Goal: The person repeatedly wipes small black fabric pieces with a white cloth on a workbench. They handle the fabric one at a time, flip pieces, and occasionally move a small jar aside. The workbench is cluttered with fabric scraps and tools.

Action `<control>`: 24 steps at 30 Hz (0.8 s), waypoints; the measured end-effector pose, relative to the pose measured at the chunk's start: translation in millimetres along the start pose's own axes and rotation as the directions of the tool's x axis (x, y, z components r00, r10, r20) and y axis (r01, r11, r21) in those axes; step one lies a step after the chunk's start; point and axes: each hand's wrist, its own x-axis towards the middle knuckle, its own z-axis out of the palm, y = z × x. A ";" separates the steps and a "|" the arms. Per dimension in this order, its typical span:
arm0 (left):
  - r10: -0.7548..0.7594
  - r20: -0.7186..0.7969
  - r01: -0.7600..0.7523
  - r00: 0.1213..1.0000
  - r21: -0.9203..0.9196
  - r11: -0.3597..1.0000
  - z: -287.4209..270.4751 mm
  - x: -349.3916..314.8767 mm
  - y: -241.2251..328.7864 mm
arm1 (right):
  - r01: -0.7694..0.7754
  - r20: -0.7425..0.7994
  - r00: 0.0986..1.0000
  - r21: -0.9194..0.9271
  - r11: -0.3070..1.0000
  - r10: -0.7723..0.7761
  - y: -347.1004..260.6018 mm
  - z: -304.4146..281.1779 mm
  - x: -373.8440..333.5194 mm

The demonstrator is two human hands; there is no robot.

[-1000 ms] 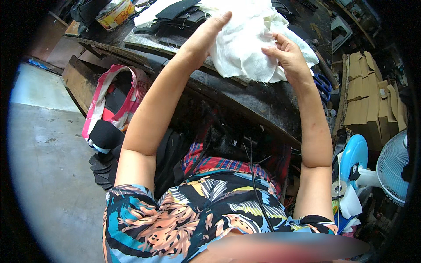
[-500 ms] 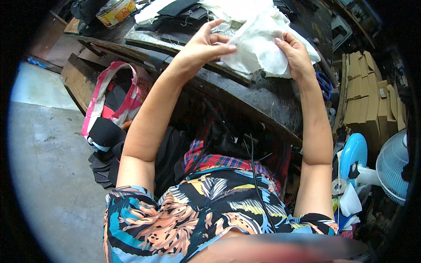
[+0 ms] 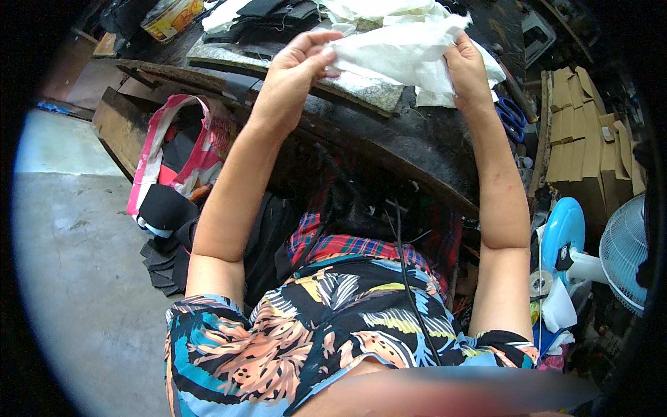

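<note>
A thin white cloth [image 3: 396, 52] is stretched between my two hands above the dark worktable [image 3: 431, 149]. My left hand [image 3: 299, 66] pinches its left end between thumb and fingers. At the other end, my right hand [image 3: 467, 73] grips the cloth's upper right corner, with the fingertips partly hidden. Beneath the cloth lies a flat grey speckled board [image 3: 368, 94]. Dark fabric pieces [image 3: 271, 28] are stacked beyond my left hand, and more white cloth lies behind the stretched piece. Blue-handled scissors [image 3: 511, 119] rest right of my right wrist.
A pink-and-white bag [image 3: 149, 149] with dark pieces stands at the left, beside a black rolled band [image 3: 167, 208]. Folded cardboard [image 3: 580, 139] is stacked at the right, above a blue-and-white fan [image 3: 566, 233]. A yellow tub [image 3: 174, 19] sits at the table's far left.
The bunched white cloth is now drawn out lengthwise between my hands. My left hand has moved left, and my right hand has risen slightly.
</note>
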 end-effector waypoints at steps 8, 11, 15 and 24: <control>0.114 -0.168 -0.135 0.979 -0.118 0.984 4.6 -0.3 -10.3 | 0.042 0.018 0.999 -0.144 0.989 -0.040 5.6 1.3 -0.2; 0.080 -0.129 -0.080 0.988 0.009 0.997 -2.3 -2.5 -13.3 | 0.210 0.047 0.978 -0.174 0.962 -0.205 -1.6 6.4 -2.3; 0.179 -0.161 -0.159 0.971 0.129 0.979 -4.1 1.7 -12.5 | -0.023 -0.042 0.999 -0.403 0.915 0.006 -10.7 16.3 -8.3; 0.109 0.082 -0.115 0.991 0.083 0.990 3.2 -10.2 -19.3 | -0.011 0.083 0.997 0.046 0.999 0.007 -2.1 6.5 -7.8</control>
